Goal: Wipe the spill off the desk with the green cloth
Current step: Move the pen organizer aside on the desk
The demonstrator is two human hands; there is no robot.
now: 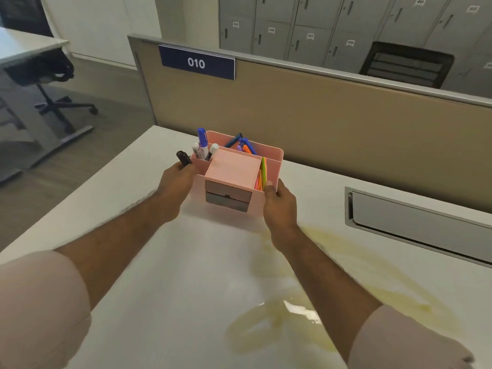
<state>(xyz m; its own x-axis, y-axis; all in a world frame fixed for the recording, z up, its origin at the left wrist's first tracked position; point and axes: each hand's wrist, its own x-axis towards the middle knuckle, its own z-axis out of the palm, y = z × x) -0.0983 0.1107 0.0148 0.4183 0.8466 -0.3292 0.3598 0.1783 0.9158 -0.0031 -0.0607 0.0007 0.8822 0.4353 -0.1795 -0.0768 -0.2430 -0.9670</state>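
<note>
A pale yellow spill [343, 275] spreads over the white desk [165, 275], from its middle toward the near right. A pink desk organiser [234, 174] with pens, markers and coloured notes sits at the far middle of the desk. My left hand [177, 179] grips its left side and also holds a black marker [183, 157]. My right hand [279, 202] grips its right front corner. No green cloth is in view.
A tan partition [346, 113] with a "010" sign [197, 63] stands behind the desk. A grey cable flap [418, 225] is set into the desk at right. Office chairs, another desk at left and grey lockers stand beyond.
</note>
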